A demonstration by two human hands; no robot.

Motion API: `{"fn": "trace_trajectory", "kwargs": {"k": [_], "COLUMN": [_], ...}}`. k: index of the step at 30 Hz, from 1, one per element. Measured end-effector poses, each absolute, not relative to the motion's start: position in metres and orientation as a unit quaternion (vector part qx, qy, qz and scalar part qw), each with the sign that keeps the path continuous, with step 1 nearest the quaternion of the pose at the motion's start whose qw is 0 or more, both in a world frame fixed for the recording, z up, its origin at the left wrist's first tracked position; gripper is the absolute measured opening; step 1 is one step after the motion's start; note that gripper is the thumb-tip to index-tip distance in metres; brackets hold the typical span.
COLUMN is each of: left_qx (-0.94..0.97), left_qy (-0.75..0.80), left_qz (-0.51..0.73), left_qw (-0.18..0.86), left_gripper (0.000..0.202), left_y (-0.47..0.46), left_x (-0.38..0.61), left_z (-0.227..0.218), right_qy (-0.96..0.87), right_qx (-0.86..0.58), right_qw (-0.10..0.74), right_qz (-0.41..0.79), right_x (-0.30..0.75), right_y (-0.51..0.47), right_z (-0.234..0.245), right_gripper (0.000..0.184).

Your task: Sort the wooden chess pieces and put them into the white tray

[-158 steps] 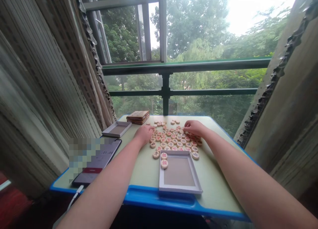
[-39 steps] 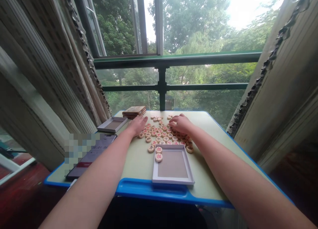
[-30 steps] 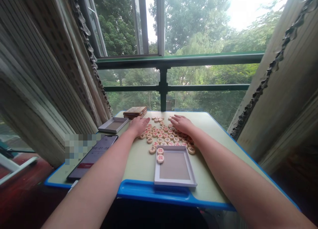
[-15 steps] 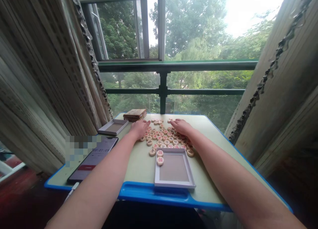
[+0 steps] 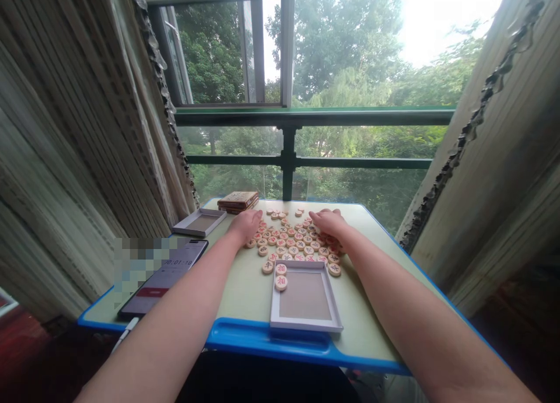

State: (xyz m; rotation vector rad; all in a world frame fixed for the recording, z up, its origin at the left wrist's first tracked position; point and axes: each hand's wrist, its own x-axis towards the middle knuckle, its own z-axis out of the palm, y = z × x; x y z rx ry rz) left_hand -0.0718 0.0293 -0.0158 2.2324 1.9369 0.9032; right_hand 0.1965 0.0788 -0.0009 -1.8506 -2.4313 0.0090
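Several round wooden chess pieces (image 5: 292,240) with red and dark characters lie spread over the middle of a pale green table (image 5: 245,286). My left hand (image 5: 246,224) rests flat on the left edge of the spread, fingers stretched forward. My right hand (image 5: 329,221) lies palm down on the right part of the spread, fingers loosely extended over the pieces. A shallow white box tray (image 5: 305,326) sits in front of the pieces, with two pieces (image 5: 280,277) at its near-left corner.
A second white tray (image 5: 200,222) and a folded wooden board (image 5: 238,200) sit at the back left. A phone (image 5: 164,277) with a cable lies at the left front. The table has a blue rim (image 5: 271,347). Curtains hang on both sides; a window railing stands behind.
My right hand has slid to the right over the pieces and its fingers have flattened. My left hand stays at the left edge. The camera has shifted slightly.
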Motion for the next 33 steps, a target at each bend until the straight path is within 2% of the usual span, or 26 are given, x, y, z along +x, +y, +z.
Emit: {"fn": "trace_trajectory", "kwargs": {"k": [6,10,16,21,27,30,33], "left_qx": [0.708,0.706,0.703,0.740,0.795,0.782,0.778], "left_qy": [0.620,0.624,0.628,0.597,0.538,0.542,0.547], "left_qz": [0.338,0.336,0.334,0.310,0.280,0.308,0.309], "left_qw": [0.000,-0.006,-0.001,-0.018,-0.029,-0.008,0.019], "left_gripper": [0.051,0.052,0.054,0.055,0.045,0.037,0.040], "left_y": [0.029,0.025,0.018,0.014,0.007,0.005,0.003], "left_x": [-0.072,-0.070,-0.066,-0.058,-0.057,-0.059,-0.056], "left_z": [-0.020,-0.021,-0.020,-0.015,-0.006,-0.007,-0.009], "right_qy": [-0.784,-0.771,-0.761,-0.753,-0.772,-0.783,-0.805], "right_qx": [-0.615,-0.623,-0.641,-0.646,-0.604,-0.585,-0.553], "right_qw": [0.085,0.130,0.098,0.128,0.192,0.208,0.185], "right_qz": [0.005,0.026,0.032,-0.005,-0.048,0.017,0.110], "right_x": [0.199,0.199,0.200,0.200,0.193,0.181,0.169], "right_y": [0.072,0.067,0.061,0.059,0.050,0.034,0.010], "right_z": [-0.001,-0.001,0.005,0.007,0.023,0.048,0.074], "right_gripper": [0.052,0.051,0.047,0.040,0.035,0.031,0.029]}}
